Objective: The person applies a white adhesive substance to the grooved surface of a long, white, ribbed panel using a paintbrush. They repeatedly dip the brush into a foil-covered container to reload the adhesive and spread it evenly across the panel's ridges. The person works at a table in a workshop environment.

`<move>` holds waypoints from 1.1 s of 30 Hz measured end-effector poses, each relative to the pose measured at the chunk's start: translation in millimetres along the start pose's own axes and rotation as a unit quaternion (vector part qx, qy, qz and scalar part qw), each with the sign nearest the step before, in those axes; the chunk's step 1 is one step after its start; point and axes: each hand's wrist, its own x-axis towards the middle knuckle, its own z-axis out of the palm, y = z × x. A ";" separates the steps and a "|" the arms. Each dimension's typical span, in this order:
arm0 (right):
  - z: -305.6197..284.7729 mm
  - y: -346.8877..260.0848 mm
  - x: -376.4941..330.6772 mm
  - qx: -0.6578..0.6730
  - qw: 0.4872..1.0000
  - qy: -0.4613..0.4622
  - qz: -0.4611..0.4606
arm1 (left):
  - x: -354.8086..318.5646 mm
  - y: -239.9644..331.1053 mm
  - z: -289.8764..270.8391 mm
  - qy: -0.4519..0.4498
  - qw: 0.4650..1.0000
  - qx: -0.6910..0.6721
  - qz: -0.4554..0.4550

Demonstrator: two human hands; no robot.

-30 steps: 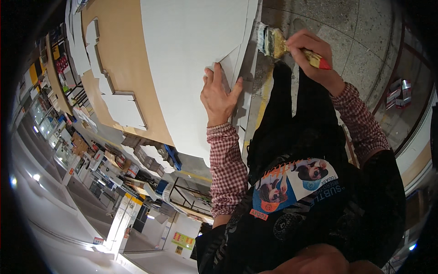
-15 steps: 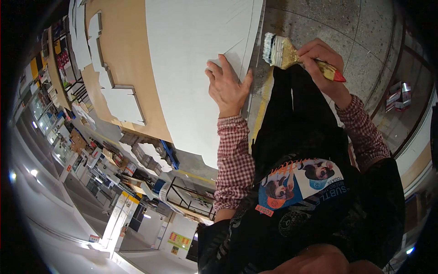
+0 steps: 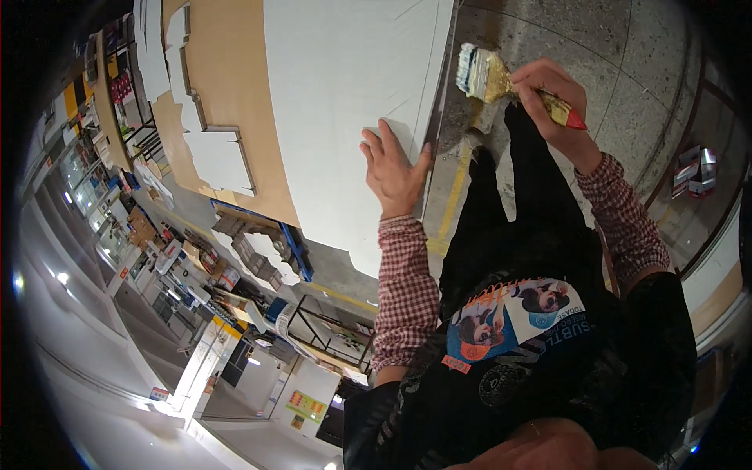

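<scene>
A large white sheet [image 3: 337, 102] lies over a tan board [image 3: 235, 70] to my left. On the sheet's right edge rests my left hand [image 3: 394, 174], fingers spread, holding nothing. My right hand [image 3: 554, 92] grips a wide paintbrush [image 3: 495, 78] by its handle, which has a red and yellow-green end. Its bristles point left, their tips coated in white, and hang over the floor just right of the sheet, apart from it. Thin lines mark the sheet beyond my left hand.
Irregular white cut pieces [image 3: 215, 160] lie on the tan board's left side. Stacked cut pieces [image 3: 258, 249] sit on a blue-framed support below it. A red and silver object [image 3: 695, 172] lies at the far right. The concrete floor [image 3: 603, 47] carries a yellow line.
In the picture, my left hand sits lower on the sheet's edge, still spread flat. The brush in my right hand has shifted slightly up. My legs are now apart, one foot beside the board.
</scene>
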 end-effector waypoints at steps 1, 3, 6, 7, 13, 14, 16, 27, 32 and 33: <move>2.7 3.9 2.9 -0.003 0.999 0.006 -0.032 | -0.2 -6.4 -3.8 -0.021 1.000 -0.020 0.006; 5.7 8.4 13.3 -0.010 0.995 0.018 -0.096 | 5.0 -15.2 -7.7 0.003 0.998 -0.054 0.041; 13.3 2.8 18.7 -0.043 0.995 0.016 -0.088 | 10.4 -18.6 -18.0 -0.015 0.991 -0.125 0.055; 16.9 7.2 14.2 -0.031 0.995 0.012 -0.092 | 11.1 -18.5 -19.4 -0.025 0.991 -0.123 0.051; 30.2 -0.6 -16.4 -0.014 0.999 -0.013 -0.046 | 10.5 -19.7 -23.1 -0.028 0.991 -0.121 0.049; 29.9 -5.7 -16.3 -0.011 0.999 -0.009 -0.041 | 8.7 -21.6 -22.3 -0.023 0.992 -0.114 0.050; 31.1 -5.6 -14.2 -0.019 0.998 -0.001 -0.056 | 9.2 -20.6 -20.1 -0.018 0.994 -0.092 0.057; 30.8 -25.4 -43.0 -0.015 1.000 -0.024 0.000 | -9.7 -2.8 23.5 0.105 0.994 0.043 0.013; 29.0 -27.1 -57.7 -0.032 0.999 -0.003 0.003 | -61.0 -15.4 75.1 0.102 0.991 0.027 -0.080; 29.8 -27.8 -63.9 -0.037 0.999 -0.005 0.011 | -68.7 -19.5 71.3 0.088 0.994 0.030 -0.065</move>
